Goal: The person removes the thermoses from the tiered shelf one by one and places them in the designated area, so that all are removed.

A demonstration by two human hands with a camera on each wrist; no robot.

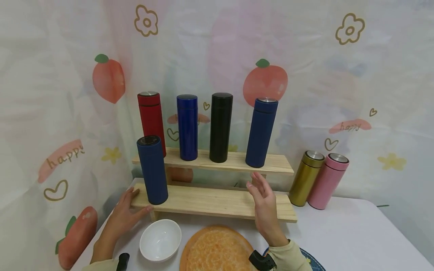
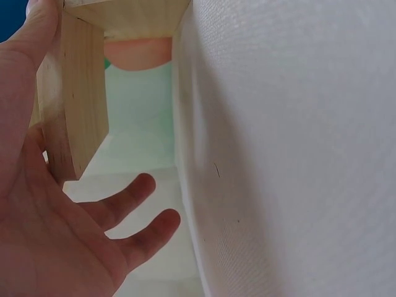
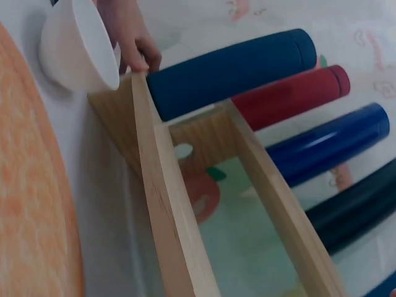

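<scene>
A two-tier wooden shelf (image 1: 217,201) stands on the white table. A navy flask (image 1: 152,170) stands at the left end of its lower board. My left hand (image 1: 126,212) lies beside that end with fingers spread, its thumb against the board's edge (image 2: 71,105). My right hand (image 1: 262,199) hovers open above the right part of the lower board, holding nothing, just below another navy flask (image 1: 261,132) on the upper board. Red (image 1: 151,118), blue (image 1: 187,127) and black (image 1: 220,127) flasks stand upright on the upper board too. The right wrist view shows no right hand.
A gold flask (image 1: 306,178) and a pink flask (image 1: 327,180) stand on the table right of the shelf. A white bowl (image 1: 160,240) and a round orange mat (image 1: 217,250) lie in front. A printed curtain (image 1: 356,75) closes off the back and left.
</scene>
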